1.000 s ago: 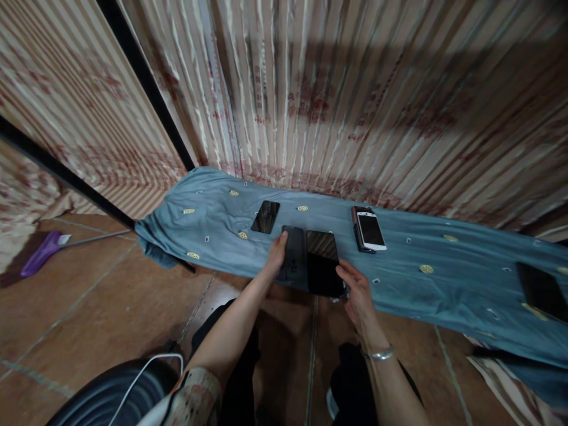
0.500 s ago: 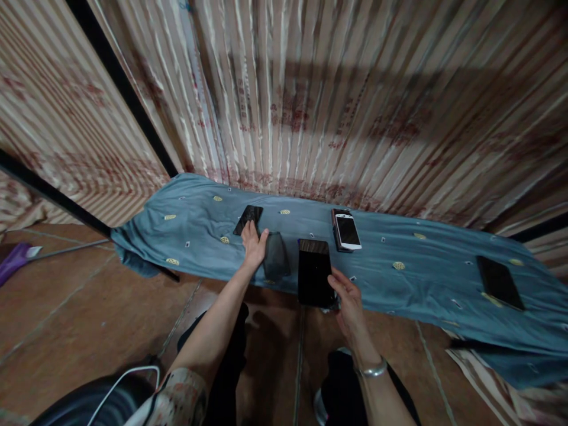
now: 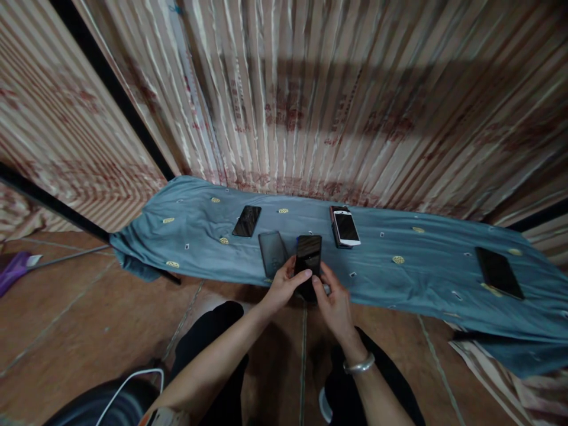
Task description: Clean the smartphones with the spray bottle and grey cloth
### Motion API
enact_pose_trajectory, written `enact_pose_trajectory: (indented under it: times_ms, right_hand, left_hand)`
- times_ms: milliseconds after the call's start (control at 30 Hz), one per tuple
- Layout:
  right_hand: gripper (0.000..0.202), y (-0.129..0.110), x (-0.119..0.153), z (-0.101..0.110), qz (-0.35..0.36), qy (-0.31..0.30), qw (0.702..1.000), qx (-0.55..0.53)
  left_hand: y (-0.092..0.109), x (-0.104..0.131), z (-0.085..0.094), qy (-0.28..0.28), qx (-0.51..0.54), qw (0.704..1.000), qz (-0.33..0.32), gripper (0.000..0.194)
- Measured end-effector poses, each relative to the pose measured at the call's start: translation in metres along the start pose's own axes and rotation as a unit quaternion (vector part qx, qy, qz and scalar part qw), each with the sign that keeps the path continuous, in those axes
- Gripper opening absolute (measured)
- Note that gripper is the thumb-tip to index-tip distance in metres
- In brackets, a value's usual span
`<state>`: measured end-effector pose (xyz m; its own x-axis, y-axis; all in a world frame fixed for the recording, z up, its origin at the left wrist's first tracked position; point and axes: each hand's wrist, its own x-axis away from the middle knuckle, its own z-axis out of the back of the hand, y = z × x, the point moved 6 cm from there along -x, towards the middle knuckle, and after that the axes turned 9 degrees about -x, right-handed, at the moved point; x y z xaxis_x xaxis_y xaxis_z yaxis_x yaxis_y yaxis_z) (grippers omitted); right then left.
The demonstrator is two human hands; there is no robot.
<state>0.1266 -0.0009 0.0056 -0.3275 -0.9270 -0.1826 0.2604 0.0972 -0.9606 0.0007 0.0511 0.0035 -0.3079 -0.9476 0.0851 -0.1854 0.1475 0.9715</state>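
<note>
Cloth [image 3: 373, 260]: blue-grey, yellow motifs (small white ones too). Curtain [image 3: 248, 106]: beige stripes, reddish floral patches. Dustpan [image 3: 14, 271]: purple.

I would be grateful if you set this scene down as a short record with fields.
left hand: on held black phone
right hand: on same phone
left of hands: dark phone; translucent case-like item
beyond hands: white-framed phone, atop another item
far right: dark flat device
surface: blue patterned cloth
</note>
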Motion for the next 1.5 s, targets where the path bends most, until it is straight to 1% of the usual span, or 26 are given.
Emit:
enact_pose_trajectory:
  times_ms: [167,267,367,467,500,567,633,667,733,767,833,867,933,1000,1067,1133,1200,1267,1333,1400,1500]
  right_hand:
    - [0.046,-0.011,0.008,-0.015,0.036,-0.041,0.998,0.004]
    - [0.048,-0.018,0.011,-0.020,0.037,-0.066,0.997,0.014]
    - [0.049,-0.023,0.011,-0.020,0.026,-0.101,0.994,-0.016]
    - [0.045,-0.019,0.005,-0.016,-0.012,-0.122,0.984,-0.131]
    - [0.043,-0.015,0.001,-0.013,-0.032,-0.121,0.975,-0.183]
    - [0.040,-0.005,-0.008,-0.007,-0.077,-0.098,0.955,-0.269]
    - [0.035,0.001,-0.015,0.001,-0.099,-0.050,0.947,-0.302]
    - [0.033,0.001,-0.017,0.005,-0.095,-0.026,0.949,-0.300]
    - [0.032,-0.009,-0.016,0.011,-0.051,0.004,0.965,-0.257]
    - [0.034,-0.017,-0.013,0.012,-0.019,0.005,0.975,-0.222]
    - [0.038,-0.035,-0.004,0.007,0.059,-0.017,0.990,-0.130]
    - [0.039,-0.043,0.001,0.002,0.095,-0.042,0.991,-0.087]
    - [0.041,-0.054,0.011,-0.013,0.168,-0.110,0.980,-0.001]
    - [0.045,-0.057,0.017,-0.022,0.226,-0.148,0.961,0.068]
    - [0.047,-0.056,0.016,-0.024,0.263,-0.152,0.946,0.113]
    - [0.047,-0.054,0.012,-0.021,0.279,-0.145,0.940,0.135]
    - [0.047,-0.051,0.006,-0.016,0.271,-0.133,0.943,0.140]
    - [0.047,-0.047,-0.001,-0.012,0.246,-0.118,0.953,0.132]
    - [0.046,-0.044,-0.006,-0.007,0.214,-0.105,0.965,0.107]
    - [0.045,-0.040,-0.010,-0.003,0.177,-0.088,0.978,0.069]
    - [0.040,-0.030,-0.018,0.005,0.097,-0.058,0.994,0.000]
  left_hand:
    - [-0.010,-0.003,0.007,0.022,-0.022,1.000,0.004,0.044]
    - [-0.012,-0.003,0.010,0.016,-0.018,1.000,0.017,0.046]
    - [-0.016,-0.002,0.014,0.010,0.010,0.998,0.068,0.046]
    - [-0.022,0.002,0.017,-0.001,0.061,0.988,0.143,0.041]
    - [-0.023,0.004,0.016,-0.008,0.079,0.983,0.165,0.040]
    - [-0.023,0.009,0.013,-0.029,0.114,0.973,0.200,0.040]
    - [-0.020,0.015,0.007,-0.058,0.143,0.964,0.217,0.040]
    - [-0.019,0.017,0.005,-0.071,0.153,0.960,0.223,0.041]
    - [-0.019,0.022,0.000,-0.087,0.161,0.955,0.236,0.041]
    - [-0.020,0.023,-0.002,-0.090,0.160,0.953,0.241,0.041]
    - [-0.022,0.025,-0.003,-0.086,0.155,0.953,0.245,0.041]
    - [-0.023,0.025,-0.003,-0.081,0.150,0.955,0.242,0.041]
    - [-0.024,0.025,-0.002,-0.071,0.140,0.963,0.221,0.043]
    - [-0.025,0.024,-0.001,-0.073,0.124,0.969,0.199,0.047]
    - [-0.026,0.026,-0.001,-0.093,0.103,0.972,0.190,0.050]
    - [-0.028,0.031,-0.003,-0.113,0.082,0.970,0.198,0.051]
    - [-0.029,0.035,-0.005,-0.119,0.075,0.969,0.205,0.051]
    - [-0.027,0.040,-0.008,-0.125,0.076,0.967,0.208,0.050]
    - [-0.023,0.044,-0.013,-0.144,0.073,0.966,0.203,0.051]
    - [-0.019,0.047,-0.017,-0.166,0.065,0.965,0.193,0.053]
    - [-0.016,0.049,-0.020,-0.183,0.063,0.965,0.180,0.053]
